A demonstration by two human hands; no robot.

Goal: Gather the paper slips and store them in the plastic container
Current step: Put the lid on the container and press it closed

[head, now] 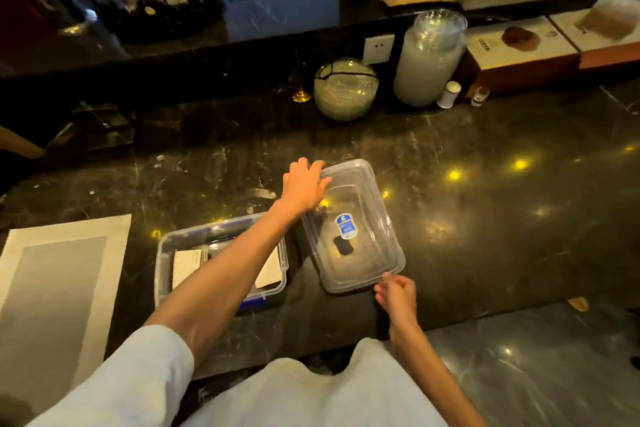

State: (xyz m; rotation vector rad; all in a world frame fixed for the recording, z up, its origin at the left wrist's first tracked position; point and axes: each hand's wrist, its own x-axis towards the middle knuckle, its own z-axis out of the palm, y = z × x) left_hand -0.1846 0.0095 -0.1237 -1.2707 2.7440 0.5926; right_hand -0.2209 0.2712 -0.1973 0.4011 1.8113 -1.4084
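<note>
Dark, glossy marble counter (pixel 485 218) carries a clear rectangular plastic container (pixel 166 253) with white paper slips (pixel 187 265) lying inside it. Just to its right lies a clear plastic lid with a blue label (pixel 356 229). Left hand (pixel 304 185) grips the lid's far corner, fingers spread; right hand (pixel 396 291) pinches its near corner with curled fingers.

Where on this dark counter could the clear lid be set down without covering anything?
Right of the clear plastic lid, the dark marble counter is bare. So is the strip between the lid and the round glass bowl. The left is crowded: the open plastic container with paper slips, then the white-bordered grey mat.
</note>
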